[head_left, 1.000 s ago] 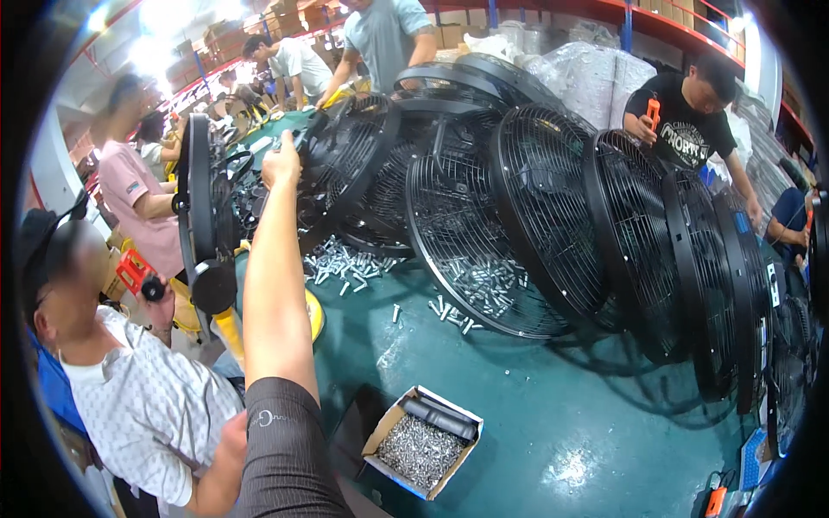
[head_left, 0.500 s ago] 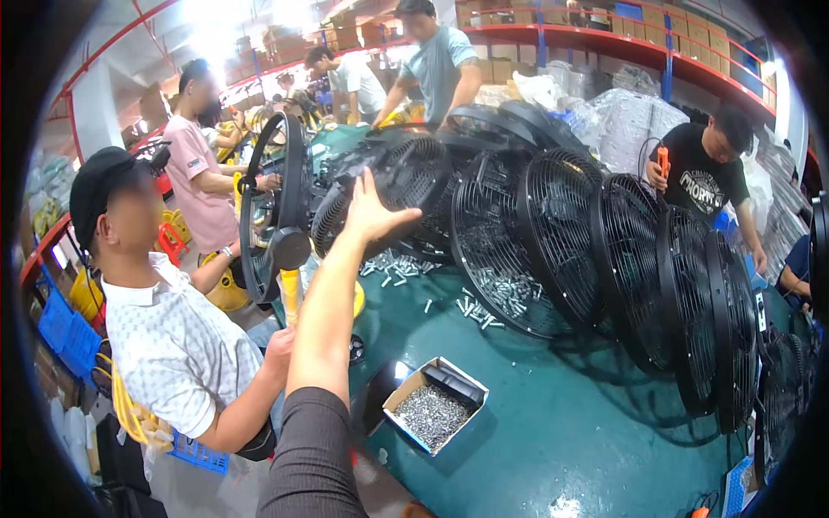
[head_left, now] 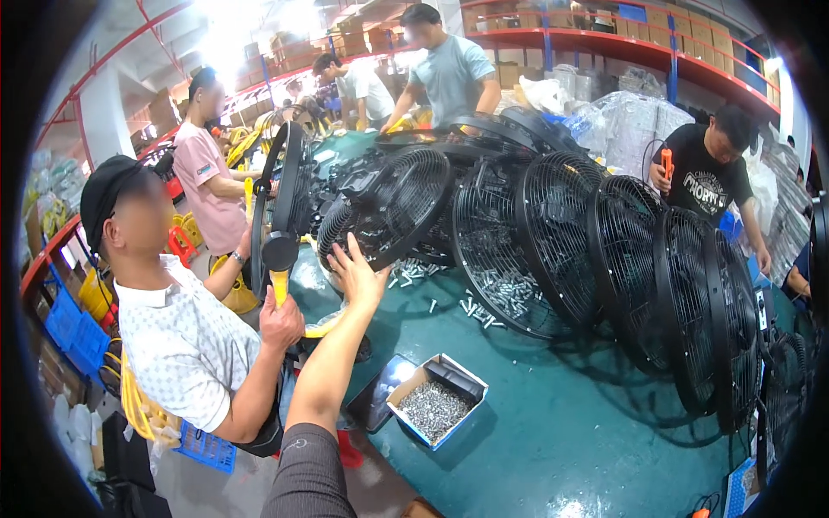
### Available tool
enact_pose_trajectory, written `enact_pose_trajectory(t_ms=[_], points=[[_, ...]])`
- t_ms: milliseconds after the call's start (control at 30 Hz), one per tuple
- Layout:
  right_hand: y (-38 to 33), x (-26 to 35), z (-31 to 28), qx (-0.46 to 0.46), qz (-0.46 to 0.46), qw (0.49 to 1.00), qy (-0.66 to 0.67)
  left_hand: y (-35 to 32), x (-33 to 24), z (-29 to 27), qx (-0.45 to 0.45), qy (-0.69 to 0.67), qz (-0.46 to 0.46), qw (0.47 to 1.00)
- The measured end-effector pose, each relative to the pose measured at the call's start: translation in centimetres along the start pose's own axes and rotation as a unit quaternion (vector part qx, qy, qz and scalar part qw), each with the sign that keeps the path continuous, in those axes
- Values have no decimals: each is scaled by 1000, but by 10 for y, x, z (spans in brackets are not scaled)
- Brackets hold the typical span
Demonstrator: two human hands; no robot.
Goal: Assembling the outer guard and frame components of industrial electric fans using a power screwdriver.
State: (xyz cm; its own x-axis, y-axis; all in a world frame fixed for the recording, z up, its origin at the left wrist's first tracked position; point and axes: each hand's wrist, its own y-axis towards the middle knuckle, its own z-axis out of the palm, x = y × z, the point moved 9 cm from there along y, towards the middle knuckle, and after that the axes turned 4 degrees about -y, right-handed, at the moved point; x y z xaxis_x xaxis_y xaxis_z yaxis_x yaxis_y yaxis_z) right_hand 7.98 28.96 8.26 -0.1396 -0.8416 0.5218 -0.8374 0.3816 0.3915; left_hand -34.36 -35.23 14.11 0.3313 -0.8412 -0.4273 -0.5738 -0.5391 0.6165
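Note:
My left hand [head_left: 358, 276] reaches out over the green table [head_left: 535, 414], fingers spread and thumb toward the right. Its fingertips are at the lower edge of a round black fan head [head_left: 393, 207] with a wire grille, which leans tilted on other fan parts. I cannot tell whether they touch it. Nothing shows in this hand. Several silver bolts [head_left: 417, 273] lie loose beyond it, and more bolts [head_left: 509, 293] show at the leaning grilles. My right hand is out of view.
An open box [head_left: 436, 406] of small metal screws stands near the front table edge, beside a dark flat device [head_left: 380, 393]. Black fan heads [head_left: 639, 268] lean in a row to the right. At left, a person in a white shirt [head_left: 186, 345] grips a yellow-handled fan [head_left: 279, 259]. Other people work behind.
My left hand has come down and slightly back, from in front of the tilted fan head to its lower edge. The person at left has shifted a little, with the yellow-handled fan.

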Motion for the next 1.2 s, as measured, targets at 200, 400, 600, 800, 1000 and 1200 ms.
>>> enact_pose_trajectory(t_ms=[200,400,600,800,1000,1200], points=[[11,14,3,10,-8,999,-33,49,-17,0,-96,-29,46,994],[15,19,8,29,-7,999,-46,123,-9,-27,-129,-48,44,990],[22,21,14,42,10,997,-68,166,19,-28,-142,-64,-88,984],[24,24,20,39,-15,995,-91,169,19,7,-129,-54,-127,982],[26,26,24,47,5,993,-104,164,-19,38,-65,-3,-60,996],[28,31,28,55,10,992,-110,165,-26,65,-29,8,-96,995]])
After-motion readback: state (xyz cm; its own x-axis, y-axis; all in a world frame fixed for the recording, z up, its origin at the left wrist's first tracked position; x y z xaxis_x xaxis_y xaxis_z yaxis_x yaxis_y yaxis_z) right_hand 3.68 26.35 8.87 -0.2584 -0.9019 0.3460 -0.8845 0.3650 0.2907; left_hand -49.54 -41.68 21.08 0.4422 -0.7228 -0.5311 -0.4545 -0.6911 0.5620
